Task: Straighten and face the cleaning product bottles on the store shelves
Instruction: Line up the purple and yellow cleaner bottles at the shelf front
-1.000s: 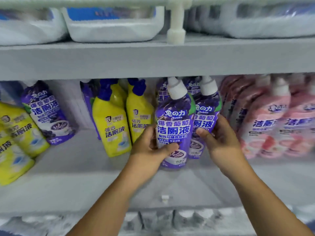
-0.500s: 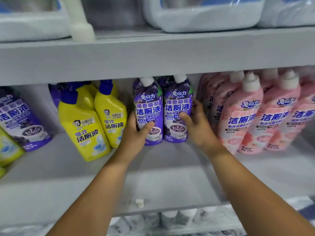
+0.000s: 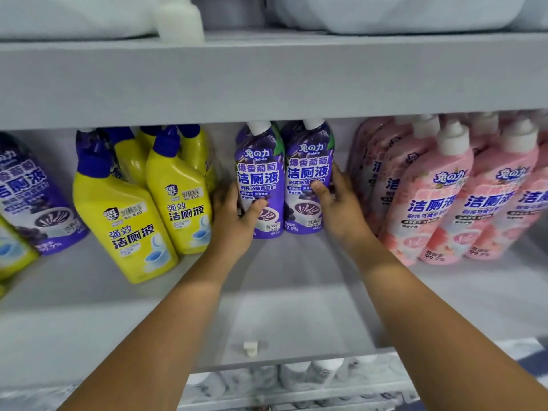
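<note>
Holding two purple bottles mid-shelf, I curl my left hand (image 3: 234, 221) round the left purple bottle (image 3: 259, 179), my right hand (image 3: 338, 203) round the right purple bottle (image 3: 308, 173); I'd square labels forward gently, avoiding the pink bottles (image 3: 430, 197) beside them.

A single head-worn wide-angle camera looked forward and slightly down into a grey shelf (image 3: 281, 307) from close range, both forearms reaching away from the lens. The upper shelf edge (image 3: 267, 81) crossed the top of the view; its contents were blurred, perhaps white containers. No second view existed.
</note>
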`<state>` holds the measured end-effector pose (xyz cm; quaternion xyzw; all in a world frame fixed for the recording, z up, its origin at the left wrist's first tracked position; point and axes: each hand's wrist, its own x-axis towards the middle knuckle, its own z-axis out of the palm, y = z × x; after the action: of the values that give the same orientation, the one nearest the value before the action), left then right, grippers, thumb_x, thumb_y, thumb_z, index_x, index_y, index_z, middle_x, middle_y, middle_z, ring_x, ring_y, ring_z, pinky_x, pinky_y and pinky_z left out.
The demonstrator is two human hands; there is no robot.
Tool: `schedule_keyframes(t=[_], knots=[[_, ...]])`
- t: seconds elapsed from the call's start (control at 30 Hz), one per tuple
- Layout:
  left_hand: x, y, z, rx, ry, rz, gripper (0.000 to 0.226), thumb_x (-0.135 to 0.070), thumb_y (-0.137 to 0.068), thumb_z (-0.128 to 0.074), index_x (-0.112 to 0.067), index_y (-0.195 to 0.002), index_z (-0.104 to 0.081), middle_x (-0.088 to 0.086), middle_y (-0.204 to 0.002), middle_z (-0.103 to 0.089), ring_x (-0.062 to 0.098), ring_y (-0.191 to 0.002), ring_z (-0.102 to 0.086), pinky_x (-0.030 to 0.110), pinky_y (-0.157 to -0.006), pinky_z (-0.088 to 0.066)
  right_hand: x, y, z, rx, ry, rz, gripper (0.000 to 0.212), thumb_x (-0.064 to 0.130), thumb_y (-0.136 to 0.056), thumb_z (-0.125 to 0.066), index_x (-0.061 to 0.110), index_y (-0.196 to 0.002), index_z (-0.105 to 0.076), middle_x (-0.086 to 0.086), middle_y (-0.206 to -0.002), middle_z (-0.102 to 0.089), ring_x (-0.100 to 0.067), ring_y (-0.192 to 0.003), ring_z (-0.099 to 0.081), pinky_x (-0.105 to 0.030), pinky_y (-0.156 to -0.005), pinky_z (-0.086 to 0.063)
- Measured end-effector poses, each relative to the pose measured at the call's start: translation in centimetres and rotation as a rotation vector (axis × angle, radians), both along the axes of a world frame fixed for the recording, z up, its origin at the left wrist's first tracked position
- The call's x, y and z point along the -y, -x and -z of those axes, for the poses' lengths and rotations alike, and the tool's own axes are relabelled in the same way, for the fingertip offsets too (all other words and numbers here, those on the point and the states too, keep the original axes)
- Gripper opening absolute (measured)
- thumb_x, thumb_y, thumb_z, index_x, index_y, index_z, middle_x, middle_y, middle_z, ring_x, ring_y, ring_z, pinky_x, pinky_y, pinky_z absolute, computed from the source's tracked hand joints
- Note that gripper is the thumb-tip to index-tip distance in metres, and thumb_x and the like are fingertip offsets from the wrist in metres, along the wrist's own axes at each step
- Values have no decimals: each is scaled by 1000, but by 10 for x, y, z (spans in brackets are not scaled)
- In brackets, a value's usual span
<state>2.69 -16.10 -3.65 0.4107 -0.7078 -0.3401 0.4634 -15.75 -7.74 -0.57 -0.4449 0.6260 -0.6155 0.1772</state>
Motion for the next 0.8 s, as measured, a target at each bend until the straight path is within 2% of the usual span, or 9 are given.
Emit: schedule_keyframes(t=[0.07, 0.13, 0.2, 0.3, 0.37, 0.43, 0.57, 0.67, 0.8], knots=[[3, 2, 2, -38, -24, 4, 54, -39, -86, -77, -27, -135, -57, -6, -127, -57, 4, -112, -56, 16, -92, -50, 2, 0, -2, -27, -15, 6, 42, 39, -91, -58, 43, -133, -55, -4, -126, -52, -18, -107, -68, -46, -97, -57], [5, 3, 2, -75, -45, 3, 55, -49, -80, -76, -34, -130, -59, -5, -123, -66, 11, -110, -65, 32, -91, -57, 4, 3, -1, -13, -6, -11, 38, 29, -96, -59, 34, -134, -56, -8, -127, -54, -12, -102, -71, -40, -93, -59], [5, 3, 1, -91, -69, 9, 51, -43, -82, -78, -31, -129, -60, -7, -121, -70, 7, -105, -68, 27, -85, -59, 5, 5, 0, 34, 7, -31, 38, 14, -99, -59, 24, -137, -56, -11, -130, -58, -6, -95, -72, -33, -86, -59], [5, 5, -1, -139, -99, 32, 45, -27, -87, -79, -26, -128, -61, -9, -118, -72, 0, -100, -69, 16, -78, -56, 0, 7, 5, 12, -26, -51, 49, 16, -90, -71, 31, -134, -55, -4, -125, -66, -7, -100, -71, -32, -86, -60], [4, 5, 0, -176, -117, 42, 45, -23, -84, -82, -27, -124, -61, -7, -117, -73, 3, -101, -70, 20, -81, -58, -4, 7, 14, -16, -72, -67, 55, 5, -84, -77, 30, -127, -54, 5, -114, -70, 5, -93, -67, -17, -78, -56], [5, 4, 2, -181, -128, 52, 48, -24, -79, -82, -25, -122, -61, -5, -117, -73, 8, -103, -71, 26, -85, -58, -3, 9, 22, -39, -81, -58, 53, -1, -82, -77, 25, -124, -57, 7, -113, -71, 9, -90, -65, -11, -76, -51], [5, 3, 2, -177, -145, 83, 52, -23, -79, -79, -23, -128, -61, -3, -118, -74, 11, -104, -72, 29, -87, -59, 1, 11, 26, -121, -72, -43, 58, 13, -81, -78, 26, -134, -57, -2, -128, -59, -1, -106, -63, -24, -93, -53], [4, 4, 2, -187, -145, 81, 52, -24, -80, -80, -22, -128, -61, -2, -117, -74, 8, -102, -72, 22, -82, -59, 3, 14, 25, -105, -85, -69, 58, 19, -78, -77, 31, -131, -58, -3, -129, -61, -14, -109, -65, -39, -96, -57], [3, 3, 4, -181, -123, 71, 46, -22, -83, -79, -31, -124, -60, -5, -117, -74, 6, -102, -71, 25, -84, -58, 5, 13, 26, -147, -59, -21, 50, 10, -81, -78, 21, -127, -61, -3, -123, -67, 6, -95, -63, -9, -79, -49]])
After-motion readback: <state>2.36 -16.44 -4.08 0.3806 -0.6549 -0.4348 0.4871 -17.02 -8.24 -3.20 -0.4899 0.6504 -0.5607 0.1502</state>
